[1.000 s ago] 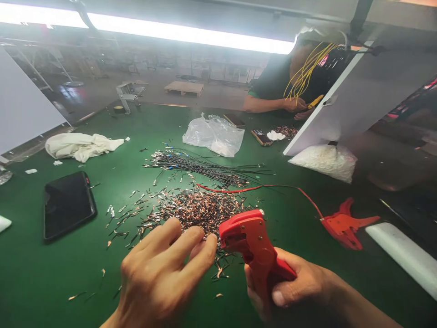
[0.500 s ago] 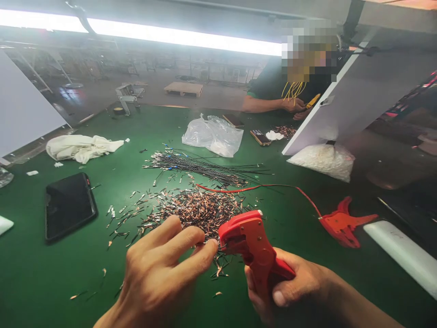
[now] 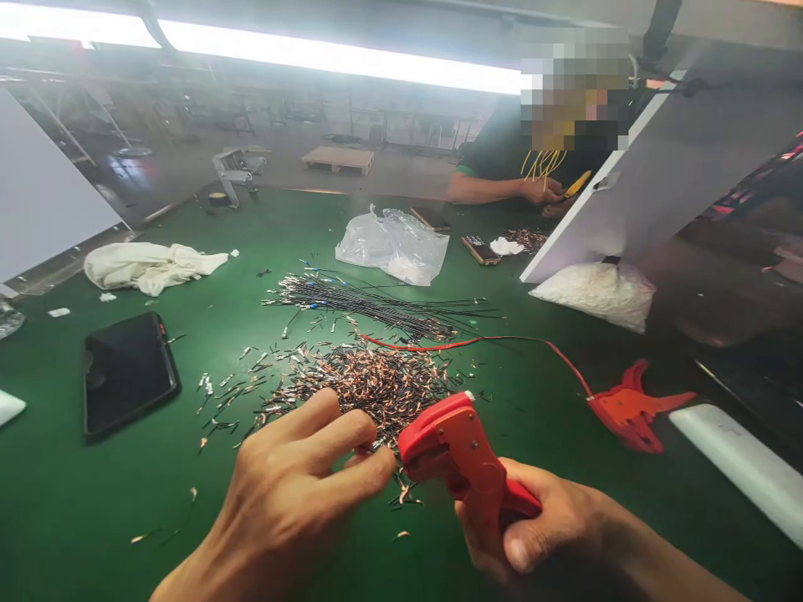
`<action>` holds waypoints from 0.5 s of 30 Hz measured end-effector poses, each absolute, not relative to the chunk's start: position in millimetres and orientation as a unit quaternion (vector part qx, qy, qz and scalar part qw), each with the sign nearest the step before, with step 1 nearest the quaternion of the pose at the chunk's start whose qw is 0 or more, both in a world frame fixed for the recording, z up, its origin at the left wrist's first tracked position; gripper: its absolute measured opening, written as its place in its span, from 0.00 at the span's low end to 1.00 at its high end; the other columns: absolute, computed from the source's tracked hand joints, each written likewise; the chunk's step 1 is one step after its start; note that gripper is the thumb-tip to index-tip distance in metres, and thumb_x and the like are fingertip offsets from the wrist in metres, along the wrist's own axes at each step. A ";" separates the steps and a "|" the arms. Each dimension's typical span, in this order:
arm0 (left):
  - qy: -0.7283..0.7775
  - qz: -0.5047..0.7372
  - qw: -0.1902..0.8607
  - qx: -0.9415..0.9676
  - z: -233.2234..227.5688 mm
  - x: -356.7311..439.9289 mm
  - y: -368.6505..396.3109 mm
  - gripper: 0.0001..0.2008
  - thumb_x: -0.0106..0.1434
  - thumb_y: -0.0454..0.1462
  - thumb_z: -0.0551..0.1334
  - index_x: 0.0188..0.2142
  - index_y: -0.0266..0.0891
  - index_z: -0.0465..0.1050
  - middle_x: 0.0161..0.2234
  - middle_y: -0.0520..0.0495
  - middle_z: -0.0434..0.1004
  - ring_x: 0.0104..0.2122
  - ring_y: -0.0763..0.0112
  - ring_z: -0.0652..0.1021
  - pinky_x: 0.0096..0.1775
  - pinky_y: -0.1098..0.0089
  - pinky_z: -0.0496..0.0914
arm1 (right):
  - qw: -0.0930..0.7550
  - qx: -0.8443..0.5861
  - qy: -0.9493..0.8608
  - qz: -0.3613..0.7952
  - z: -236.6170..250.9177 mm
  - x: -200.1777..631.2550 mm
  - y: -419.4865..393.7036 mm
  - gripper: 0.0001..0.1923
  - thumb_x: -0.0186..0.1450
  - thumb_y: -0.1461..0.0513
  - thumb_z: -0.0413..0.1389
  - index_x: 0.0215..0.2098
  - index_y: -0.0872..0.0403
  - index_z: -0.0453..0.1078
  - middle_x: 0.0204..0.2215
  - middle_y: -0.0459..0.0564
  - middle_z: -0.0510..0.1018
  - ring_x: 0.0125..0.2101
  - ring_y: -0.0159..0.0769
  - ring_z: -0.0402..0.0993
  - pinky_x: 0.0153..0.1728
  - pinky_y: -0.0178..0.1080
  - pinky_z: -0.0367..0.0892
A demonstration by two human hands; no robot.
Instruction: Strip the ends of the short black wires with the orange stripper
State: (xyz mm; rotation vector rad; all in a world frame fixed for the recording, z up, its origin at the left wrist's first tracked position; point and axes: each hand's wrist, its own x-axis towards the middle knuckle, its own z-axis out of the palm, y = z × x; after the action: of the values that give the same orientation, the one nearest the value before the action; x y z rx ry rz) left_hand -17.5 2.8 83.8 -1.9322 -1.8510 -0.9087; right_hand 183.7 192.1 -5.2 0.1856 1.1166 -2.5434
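Head view. The right hand [image 3: 552,522] stays clamped on the handles of a red wire stripper [image 3: 461,456], whose head points to 10 o'clock. Over the last second the left hand [image 3: 301,493] has closed in: its fingertips [image 3: 376,458] now pinch together at the tool's mouth, apparently on a short wire piece [image 3: 375,446], though the piece is too small to make out surely. The stripper head has also dropped slightly toward the hand, so piece and tool mouth now meet.

At 12 o'clock of the hands lies the heap of cut copper pieces [image 3: 370,380], just beside the fingertips; beyond it a bundle of black wires [image 3: 376,305]. A dark phone [image 3: 129,372] lies at 9 o'clock, well apart. A second red tool [image 3: 631,405] rests at 3 o'clock. Bare green surface [image 3: 94,510] lies open at 8 o'clock; a co-worker's hand [image 3: 536,191] works at the far edge.
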 end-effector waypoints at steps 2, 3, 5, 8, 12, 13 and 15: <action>-0.642 -0.317 0.148 -0.682 82.5 -18.7 2.0 0.15 0.65 0.23 0.55 0.33 0.40 0.76 0.26 0.51 0.74 0.27 0.71 0.63 0.27 0.72 0.58 | 0.178 0.067 0.405 -0.894 -7.2 184.5 193.2 0.24 0.51 0.58 0.72 0.41 0.60 0.70 0.24 0.46 0.75 0.21 0.26 0.68 0.21 0.28 0.58; -0.642 -0.314 0.139 -0.686 81.0 -19.1 1.5 0.15 0.64 0.22 0.56 0.34 0.40 0.77 0.27 0.51 0.74 0.27 0.71 0.63 0.27 0.72 0.57 | 0.174 0.066 0.410 -0.893 -7.8 184.6 193.4 0.24 0.51 0.58 0.72 0.40 0.60 0.70 0.24 0.46 0.75 0.21 0.27 0.68 0.21 0.28 0.59; -0.648 -0.316 0.131 -0.680 76.8 -19.3 0.7 0.16 0.64 0.22 0.55 0.34 0.41 0.77 0.27 0.51 0.73 0.28 0.70 0.63 0.27 0.71 0.56 | 0.167 0.057 0.412 -0.894 -8.1 184.1 192.7 0.25 0.51 0.57 0.72 0.40 0.61 0.70 0.22 0.45 0.74 0.20 0.26 0.67 0.20 0.28 0.58; -0.665 -0.314 0.133 -0.665 70.8 -19.2 0.5 0.17 0.63 0.21 0.55 0.33 0.41 0.77 0.27 0.50 0.71 0.28 0.69 0.63 0.28 0.70 0.55 | 0.154 0.043 0.412 -0.897 -6.1 182.7 188.3 0.22 0.52 0.56 0.71 0.37 0.60 0.70 0.21 0.44 0.73 0.19 0.26 0.65 0.19 0.28 0.57; -0.676 -0.295 0.131 -0.662 69.2 -20.2 3.2 0.14 0.63 0.22 0.56 0.32 0.38 0.76 0.24 0.49 0.71 0.28 0.68 0.65 0.28 0.69 0.57 | 0.149 0.069 0.383 -0.909 -3.4 182.9 179.0 0.21 0.54 0.54 0.70 0.34 0.60 0.70 0.22 0.44 0.71 0.17 0.24 0.63 0.18 0.28 0.58; -0.678 -0.290 0.131 -0.663 69.6 -20.8 4.1 0.13 0.63 0.22 0.57 0.32 0.37 0.76 0.24 0.49 0.71 0.27 0.68 0.65 0.29 0.69 0.58 | 0.152 0.081 0.373 -0.912 -3.4 183.4 176.9 0.22 0.54 0.53 0.70 0.35 0.60 0.70 0.22 0.44 0.70 0.17 0.23 0.62 0.19 0.28 0.59; -0.681 -0.279 0.137 -0.664 69.7 -21.9 5.6 0.13 0.63 0.22 0.56 0.32 0.37 0.75 0.23 0.50 0.71 0.26 0.69 0.66 0.29 0.68 0.58 | 0.157 0.097 0.361 -0.914 -4.0 184.4 173.5 0.23 0.54 0.51 0.70 0.36 0.59 0.69 0.22 0.43 0.69 0.17 0.23 0.63 0.20 0.28 0.61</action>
State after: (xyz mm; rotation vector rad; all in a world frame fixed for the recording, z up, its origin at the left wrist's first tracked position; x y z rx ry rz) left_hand -21.9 5.6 69.7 -1.9205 -1.9706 -0.8062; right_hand 184.4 173.5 -4.0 0.2787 1.0343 -2.6156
